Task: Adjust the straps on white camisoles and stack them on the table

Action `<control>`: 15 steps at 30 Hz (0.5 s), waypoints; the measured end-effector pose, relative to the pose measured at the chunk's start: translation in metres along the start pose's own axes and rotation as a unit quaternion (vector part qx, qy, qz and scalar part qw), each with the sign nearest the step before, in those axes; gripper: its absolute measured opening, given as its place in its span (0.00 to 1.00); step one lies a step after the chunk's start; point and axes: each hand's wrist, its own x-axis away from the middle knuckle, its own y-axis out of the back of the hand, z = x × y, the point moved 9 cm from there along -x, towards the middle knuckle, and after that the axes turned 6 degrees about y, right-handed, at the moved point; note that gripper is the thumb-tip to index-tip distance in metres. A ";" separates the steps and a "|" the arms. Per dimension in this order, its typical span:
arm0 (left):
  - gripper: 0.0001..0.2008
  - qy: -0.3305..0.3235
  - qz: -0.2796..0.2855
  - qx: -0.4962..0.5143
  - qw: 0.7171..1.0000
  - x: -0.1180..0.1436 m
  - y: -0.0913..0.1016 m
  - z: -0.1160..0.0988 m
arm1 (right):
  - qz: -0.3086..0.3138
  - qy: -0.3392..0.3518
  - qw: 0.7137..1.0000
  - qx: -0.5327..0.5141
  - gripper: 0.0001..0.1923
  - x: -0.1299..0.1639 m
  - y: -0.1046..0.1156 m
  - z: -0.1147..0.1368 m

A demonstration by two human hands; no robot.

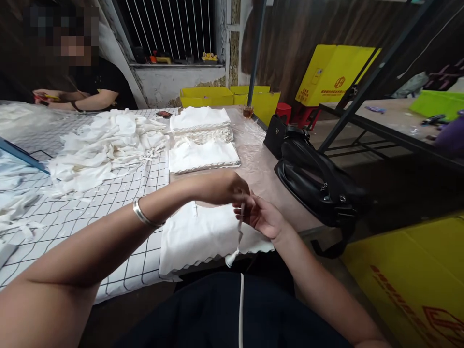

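Note:
Above the front edge of the table, my left hand [232, 187] and my right hand [267, 218] meet at the fingertips, both closed. A thin white cloth strip [239, 234] is pinched where they meet and dangles from them, with a bunched knot-like end at the bottom. Fingers partly cover the upper part of the strip. Under my hands lies a folded white cloth piece [203, 237] with a wavy edge towards me and a small white tab near its top. Further back are stacks of white wavy-edged cloth [203, 153].
A loose heap of white cloth pieces [108, 140] covers the checked tablecloth [134, 232] on the left. To the right sits a black handbag [315, 179], with a small glass [248, 112] behind. Yellow boxes [337, 72] stand around. Across the table is another person [97, 89].

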 end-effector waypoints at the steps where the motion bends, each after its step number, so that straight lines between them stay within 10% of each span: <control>1: 0.14 0.004 -0.026 -0.003 1.000 -0.001 -0.001 0.007 | -0.005 -0.009 1.000 -0.023 0.16 0.003 0.000 0.001; 7: 0.23 0.042 -0.079 -0.043 0.995 -0.036 -0.047 0.043 | 0.022 0.006 1.000 0.002 0.08 0.016 -0.003 0.009; 15: 0.17 0.001 -0.122 0.296 0.947 -0.073 -0.051 0.085 | 0.025 0.020 0.963 0.267 0.19 0.045 0.018 0.031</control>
